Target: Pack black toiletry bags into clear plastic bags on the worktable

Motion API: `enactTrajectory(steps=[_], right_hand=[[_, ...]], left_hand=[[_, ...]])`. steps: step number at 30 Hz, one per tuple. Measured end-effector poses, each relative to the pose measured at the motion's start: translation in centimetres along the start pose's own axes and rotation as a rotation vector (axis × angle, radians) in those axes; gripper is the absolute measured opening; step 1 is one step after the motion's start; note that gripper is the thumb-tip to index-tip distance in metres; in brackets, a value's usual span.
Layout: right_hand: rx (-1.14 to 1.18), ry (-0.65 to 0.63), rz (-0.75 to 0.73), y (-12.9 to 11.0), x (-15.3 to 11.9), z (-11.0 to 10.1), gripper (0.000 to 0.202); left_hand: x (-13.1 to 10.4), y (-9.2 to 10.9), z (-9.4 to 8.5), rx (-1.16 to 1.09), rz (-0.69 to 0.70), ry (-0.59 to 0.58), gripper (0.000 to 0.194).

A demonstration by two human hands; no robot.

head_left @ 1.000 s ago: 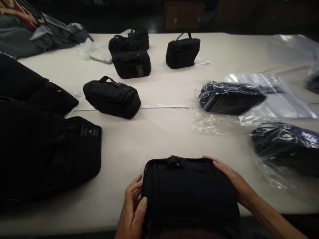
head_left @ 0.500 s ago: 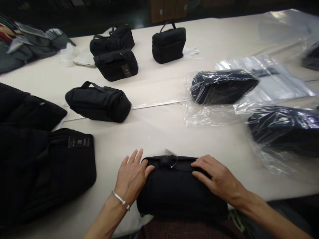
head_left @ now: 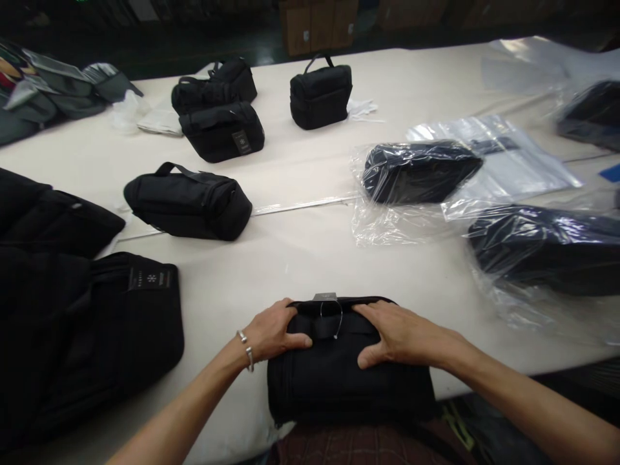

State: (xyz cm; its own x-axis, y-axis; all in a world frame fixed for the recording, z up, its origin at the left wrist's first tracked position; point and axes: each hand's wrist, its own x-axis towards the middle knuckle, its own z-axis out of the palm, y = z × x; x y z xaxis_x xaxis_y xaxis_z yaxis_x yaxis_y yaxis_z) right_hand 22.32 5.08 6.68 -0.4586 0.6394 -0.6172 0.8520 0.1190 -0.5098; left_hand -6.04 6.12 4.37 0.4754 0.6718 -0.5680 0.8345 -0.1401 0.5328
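A black bag (head_left: pixel 349 387) lies at the table's front edge, close to my body. My left hand (head_left: pixel 276 332) grips its upper left part, thumb on the near face and fingertips over the far edge. On the upper right, my right hand (head_left: pixel 394 332) holds the bag the same way, thumb apart on the fabric and fingers at the top rim. Between my hands a small grey tag (head_left: pixel 325 297) on a thin loop stands at the far edge, near a fabric strap.
Another black bag (head_left: pixel 188 201) with a handle lies ahead on the pale table (head_left: pixel 300 258). Large black bags (head_left: pixel 135 323) fill the left. Bags in clear plastic (head_left: pixel 416 171) lie on the right, beside flat plastic sleeves (head_left: pixel 523 165). More bags (head_left: pixel 320 97) stand farther back.
My left hand has moved from the bag's left corner onto its top, fingers now over the edge. My right hand has slid slightly left. The tag now stands more upright.
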Motion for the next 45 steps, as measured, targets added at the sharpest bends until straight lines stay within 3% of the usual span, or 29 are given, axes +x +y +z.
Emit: enactTrajectory(steps=[3,6,9,14,17,20,22,24,25,27,29,31,34,37,42,43,45], right_hand=[[0.069,0.029,0.015,0.3,0.1,0.6,0.087],[0.109,0.142,0.038,0.7,-0.3,1.5,0.045],[0.087,0.307,-0.035,1.2,-0.8,2.4,0.003],[-0.061,0.475,-0.208,2.2,-0.7,2.4,0.016],[-0.076,0.512,-0.209,2.4,-0.5,1.7,0.015],[-0.097,0.535,-0.203,2.5,-0.5,0.7,0.012],[-0.085,0.518,-0.216,2.8,-0.6,0.2,0.009],[-0.026,0.472,-0.224,3.3,-0.8,-0.2,0.022],[0.022,0.439,-0.213,3.5,-1.0,-0.3,0.027],[0.129,0.368,-0.166,4.0,-1.1,-0.4,0.025],[0.188,0.321,-0.12,4.2,-1.2,-0.3,0.012],[0.176,0.315,-0.117,4.2,-1.0,0.0,0.009],[0.14,0.331,-0.125,4.0,-0.3,0.2,0.007],[0.206,0.338,-0.068,4.2,-0.1,-0.2,0.003],[0.515,0.106,-0.029,6.7,-2.7,-2.0,0.079],[0.549,0.095,-0.004,7.3,-3.4,-2.1,0.085],[0.606,0.139,0.041,8.4,-4.3,-1.7,0.078]], left_hand=[[-1.1,0.1,1.3,-0.154,0.018,0.102,0.025],[-2.3,0.3,2.3,-0.181,0.042,0.239,0.011],[-2.9,0.5,2.6,-0.186,0.044,0.32,0.009],[-2.2,0.3,3.1,-0.056,-0.041,0.45,0.018],[-1.9,-0.4,4.0,0.016,0.03,0.609,0.022],[-1.8,-1.1,4.6,-0.098,0.124,0.679,0.014],[-1.6,-1.2,4.3,-0.215,0.151,0.655,0.032],[-1.2,-0.9,3.6,-0.299,0.119,0.561,0.061],[-1.0,-0.6,3.2,-0.323,0.09,0.483,0.067],[-0.6,-0.2,2.6,-0.336,0.034,0.323,0.054],[-0.3,-0.1,2.5,-0.289,0.034,0.254,0.029],[0.0,-0.2,3.0,-0.195,0.079,0.302,0.021],[0.5,-0.4,3.8,-0.116,0.146,0.413,0.024],[0.6,-0.4,3.5,-0.185,0.157,0.408,0.024],[-1.1,-1.1,2.4,-0.447,0.094,0.227,0.033],[-1.5,-1.3,2.5,-0.49,0.076,0.216,0.04],[-2.0,-1.7,3.1,-0.564,0.016,0.227,0.047]])
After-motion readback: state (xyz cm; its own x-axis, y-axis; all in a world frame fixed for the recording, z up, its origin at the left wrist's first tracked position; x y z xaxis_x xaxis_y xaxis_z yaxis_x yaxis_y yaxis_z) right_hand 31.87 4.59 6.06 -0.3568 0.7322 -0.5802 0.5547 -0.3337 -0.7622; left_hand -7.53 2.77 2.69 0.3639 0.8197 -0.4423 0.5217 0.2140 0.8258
